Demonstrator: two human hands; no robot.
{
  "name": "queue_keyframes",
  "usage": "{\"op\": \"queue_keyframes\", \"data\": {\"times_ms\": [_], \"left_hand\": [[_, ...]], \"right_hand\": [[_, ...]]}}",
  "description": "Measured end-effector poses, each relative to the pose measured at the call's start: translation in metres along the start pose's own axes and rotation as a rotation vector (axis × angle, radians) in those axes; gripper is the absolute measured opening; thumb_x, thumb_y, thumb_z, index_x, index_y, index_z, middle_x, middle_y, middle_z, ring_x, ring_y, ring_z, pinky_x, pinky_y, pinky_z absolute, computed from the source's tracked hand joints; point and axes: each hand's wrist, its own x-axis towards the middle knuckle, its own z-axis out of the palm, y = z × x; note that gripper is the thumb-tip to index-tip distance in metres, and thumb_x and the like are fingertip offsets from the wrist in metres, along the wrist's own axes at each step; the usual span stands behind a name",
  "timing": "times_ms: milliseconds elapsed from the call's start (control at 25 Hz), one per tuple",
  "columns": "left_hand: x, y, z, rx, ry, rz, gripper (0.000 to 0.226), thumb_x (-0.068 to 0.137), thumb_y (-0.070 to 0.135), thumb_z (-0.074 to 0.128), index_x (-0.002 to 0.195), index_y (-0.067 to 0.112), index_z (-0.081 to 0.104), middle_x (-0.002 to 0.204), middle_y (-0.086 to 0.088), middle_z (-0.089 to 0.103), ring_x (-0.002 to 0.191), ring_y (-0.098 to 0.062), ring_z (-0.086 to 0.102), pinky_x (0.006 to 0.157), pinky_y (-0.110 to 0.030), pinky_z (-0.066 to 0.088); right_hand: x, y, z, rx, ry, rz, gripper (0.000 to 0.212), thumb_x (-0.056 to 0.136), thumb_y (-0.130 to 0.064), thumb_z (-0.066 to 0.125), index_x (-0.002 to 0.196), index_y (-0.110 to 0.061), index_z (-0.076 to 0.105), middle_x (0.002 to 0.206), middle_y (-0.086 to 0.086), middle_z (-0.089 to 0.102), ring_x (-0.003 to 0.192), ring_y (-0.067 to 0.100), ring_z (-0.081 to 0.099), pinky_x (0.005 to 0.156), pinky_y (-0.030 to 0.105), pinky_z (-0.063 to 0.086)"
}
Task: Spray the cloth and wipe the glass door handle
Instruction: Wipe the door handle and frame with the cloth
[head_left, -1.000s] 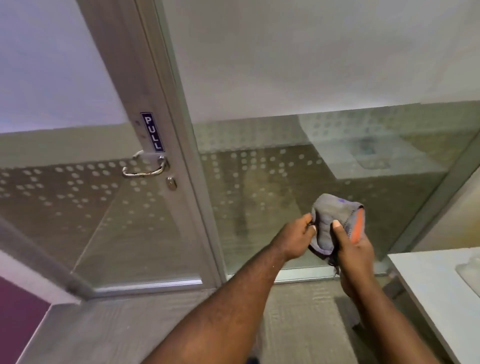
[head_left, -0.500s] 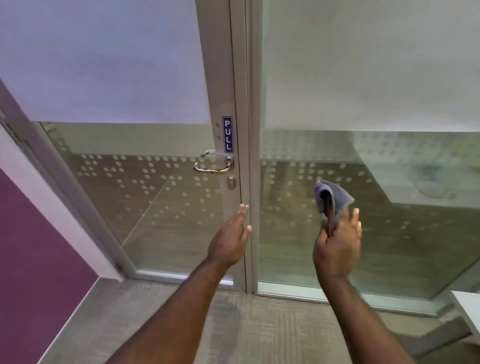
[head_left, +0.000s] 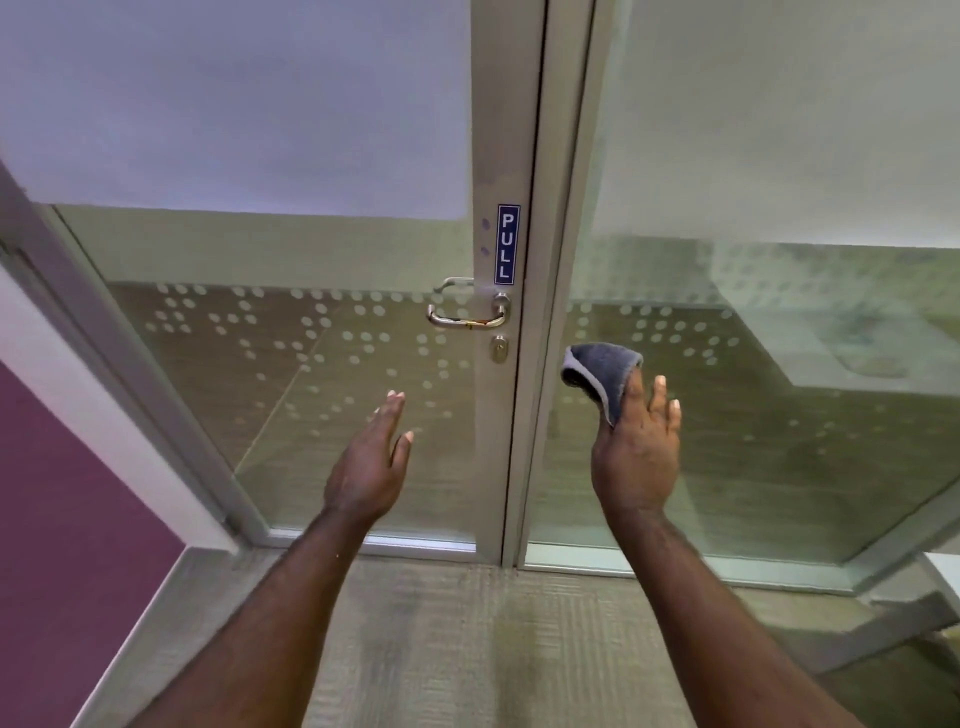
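Note:
A steel lever handle (head_left: 467, 318) sits on the glass door's metal stile, under a blue PULL sticker (head_left: 508, 244) and above a small lock cylinder (head_left: 500, 348). My right hand (head_left: 638, 447) is raised right of the stile, below and to the right of the handle, holding a folded grey cloth (head_left: 602, 376) between thumb and fingers. My left hand (head_left: 371, 462) is empty with its fingers stretched out, below and left of the handle, apart from it. No spray bottle is in view.
The glass door (head_left: 291, 364) has a frosted upper band and dot pattern. A fixed glass panel (head_left: 753, 389) stands to the right. A purple wall (head_left: 62, 519) is at left, carpet (head_left: 467, 649) underfoot, a white furniture edge (head_left: 943, 569) low right.
The view has come closer to the door and centred on the handle. My left hand let go of the cloth and moved left; my right hand keeps the cloth, raised toward the door.

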Motion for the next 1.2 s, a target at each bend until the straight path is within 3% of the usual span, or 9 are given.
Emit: {"op": "queue_keyframes", "data": {"times_ms": [280,480,720,880,1040,1200], "left_hand": [[0.032,-0.036,-0.021,0.084,0.06,-0.005,0.056,0.099,0.02,0.049,0.152,0.016,0.03,0.158,0.0,0.029,0.144,-0.018,0.03,0.111,-0.027,0.025],[0.071,-0.052,-0.026,0.096,0.092,-0.008,0.058,0.099,0.021,0.05,0.152,0.018,0.028,0.158,0.0,0.028,0.145,-0.017,0.028,0.113,-0.028,0.023],[0.134,-0.059,-0.019,0.166,0.115,0.028,0.058,0.098,0.022,0.049,0.152,0.019,0.028,0.159,0.0,0.028,0.145,-0.019,0.027,0.115,-0.037,0.028],[0.165,-0.062,-0.009,0.232,0.1,0.088,0.058,0.097,0.02,0.051,0.151,0.015,0.03,0.158,-0.004,0.031,0.146,-0.024,0.026,0.115,-0.042,0.029],[0.184,-0.067,-0.002,0.282,0.08,0.148,0.06,0.097,0.022,0.051,0.152,0.015,0.027,0.159,-0.004,0.027,0.148,-0.023,0.019,0.118,-0.045,0.023],[0.208,-0.078,0.001,0.317,0.072,0.225,0.062,0.098,0.025,0.049,0.153,0.016,0.023,0.16,-0.002,0.021,0.149,-0.02,0.009,0.12,-0.044,0.013]], "right_hand": [[0.018,-0.033,0.032,0.006,-0.003,-0.026,0.079,0.083,-0.002,0.063,0.149,-0.003,0.018,0.149,0.019,0.038,0.137,0.037,0.036,0.115,0.047,0.02],[0.047,-0.036,0.067,-0.06,-0.046,-0.07,0.072,0.082,0.002,0.06,0.147,-0.003,0.029,0.147,0.022,0.04,0.141,0.038,0.028,0.115,0.051,0.02],[0.084,-0.031,0.106,-0.096,-0.061,-0.062,0.075,0.083,0.002,0.059,0.149,-0.003,0.025,0.155,0.019,0.025,0.144,0.033,0.022,0.116,0.048,0.015],[0.095,-0.033,0.123,-0.061,-0.044,0.0,0.066,0.086,-0.001,0.046,0.148,-0.002,0.024,0.154,0.019,0.028,0.143,0.036,0.024,0.116,0.045,0.013],[0.096,-0.048,0.136,0.045,-0.04,0.093,0.061,0.09,-0.016,0.045,0.146,0.002,0.027,0.15,0.021,0.035,0.141,0.037,0.029,0.115,0.048,0.023],[0.099,-0.065,0.145,0.123,0.006,0.246,0.054,0.096,-0.018,0.053,0.143,0.003,0.035,0.142,0.026,0.045,0.135,0.04,0.038,0.11,0.051,0.033]]}}
